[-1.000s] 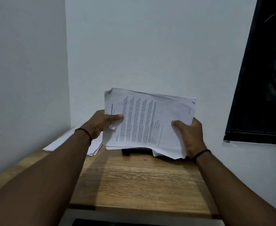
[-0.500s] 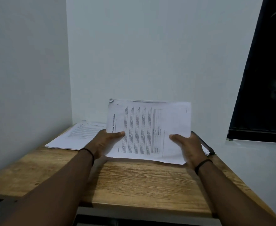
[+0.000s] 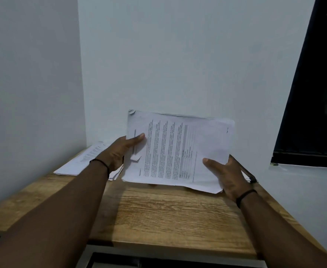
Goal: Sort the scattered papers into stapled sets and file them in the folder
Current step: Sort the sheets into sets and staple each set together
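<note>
Head view, looking down at a wooden table point(image 3: 170, 215) set in a white corner. Fingers of both hands are hidden behind the held stack of papers point(image 3: 178, 151); only the thumbs show on its printed face. Print too small to read, running sideways. How many sheets are in the stack: cannot tell. Left hand point(image 3: 120, 151) grips the stack's left edge, thumb on top; right hand point(image 3: 228, 176) grips its lower right corner, thumb pressed across the page. Stack is held tilted just above the table's far side; its top left corner is curled and a small torn flap hangs by the left thumb. Second pile of papers point(image 3: 85, 159) lies flat at the far left, partly covered by the left wrist. Dark thin edge, maybe a folder point(image 3: 249, 176), pokes out behind the right hand. One black band on each wrist. Grain of the tabletop is light, streaked. Dark window point(image 3: 313, 93) is cut off at right.
</note>
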